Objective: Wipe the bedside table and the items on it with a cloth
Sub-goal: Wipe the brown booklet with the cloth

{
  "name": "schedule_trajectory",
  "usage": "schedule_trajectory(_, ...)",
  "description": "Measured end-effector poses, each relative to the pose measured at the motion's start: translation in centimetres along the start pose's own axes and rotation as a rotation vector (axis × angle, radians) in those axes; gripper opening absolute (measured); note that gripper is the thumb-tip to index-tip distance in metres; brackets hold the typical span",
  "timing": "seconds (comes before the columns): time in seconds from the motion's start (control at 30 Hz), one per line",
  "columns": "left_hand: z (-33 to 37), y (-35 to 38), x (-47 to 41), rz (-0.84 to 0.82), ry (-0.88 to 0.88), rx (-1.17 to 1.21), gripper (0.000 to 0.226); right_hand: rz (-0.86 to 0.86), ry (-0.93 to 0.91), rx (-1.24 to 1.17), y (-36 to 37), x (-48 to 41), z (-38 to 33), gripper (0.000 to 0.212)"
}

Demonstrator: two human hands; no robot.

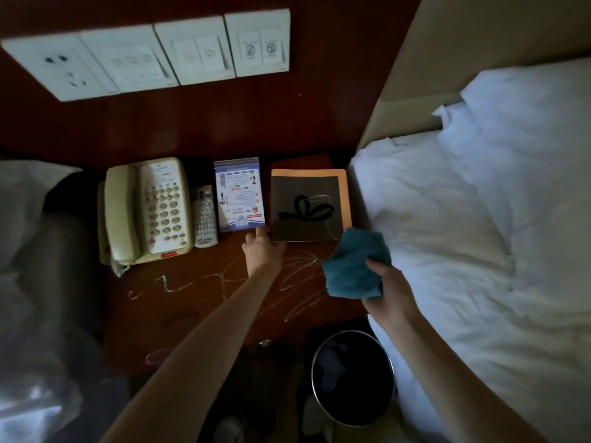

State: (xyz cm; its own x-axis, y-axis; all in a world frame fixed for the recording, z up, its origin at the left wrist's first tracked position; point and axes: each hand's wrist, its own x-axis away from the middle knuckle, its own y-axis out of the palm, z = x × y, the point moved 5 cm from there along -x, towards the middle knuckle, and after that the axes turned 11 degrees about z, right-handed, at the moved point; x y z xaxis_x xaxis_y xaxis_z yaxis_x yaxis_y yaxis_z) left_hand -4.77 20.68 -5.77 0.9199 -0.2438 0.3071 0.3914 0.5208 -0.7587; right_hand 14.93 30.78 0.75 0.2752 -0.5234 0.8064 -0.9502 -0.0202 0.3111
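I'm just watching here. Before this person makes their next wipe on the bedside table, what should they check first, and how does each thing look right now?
1. Cloth in hand: ok, the right hand grips the blue cloth.
2. Left hand placed: ok, fingertips at the card and the dark booklet.
3. Table wiped: not ok, squiggly marks remain.
4. Telephone and remote moved aside: not ok.
5. Cloth damp: cannot tell.

We see a teal cloth (353, 263) over a dark reddish-brown table (198, 302) streaked with pale squiggly lines. A cream telephone (145, 211), a blue-and-white card (240, 195), and a black booklet (308, 207) with orange edges and a ribbon-bow design.
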Motion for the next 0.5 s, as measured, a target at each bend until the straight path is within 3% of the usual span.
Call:
schedule_trajectory(0.2, 1.7, 2.0, -0.8, 0.115, -0.038, -0.184, 0.063, -0.014, 0.017, -0.032, -0.8, -1.0, -0.3, 0.045)
schedule_trajectory(0.3, 1.6, 1.9, -1.5, 0.125, -0.087, -0.194, 0.059, 0.004, 0.026, -0.046, -1.4, -1.2, 0.0, 0.045)
schedule_trajectory(0.5, 1.9, 0.6, -1.7, 0.167, -0.045, 0.085, 0.037, 0.044, 0.059, -0.073, -2.3, -1.0, -0.3, 0.044)
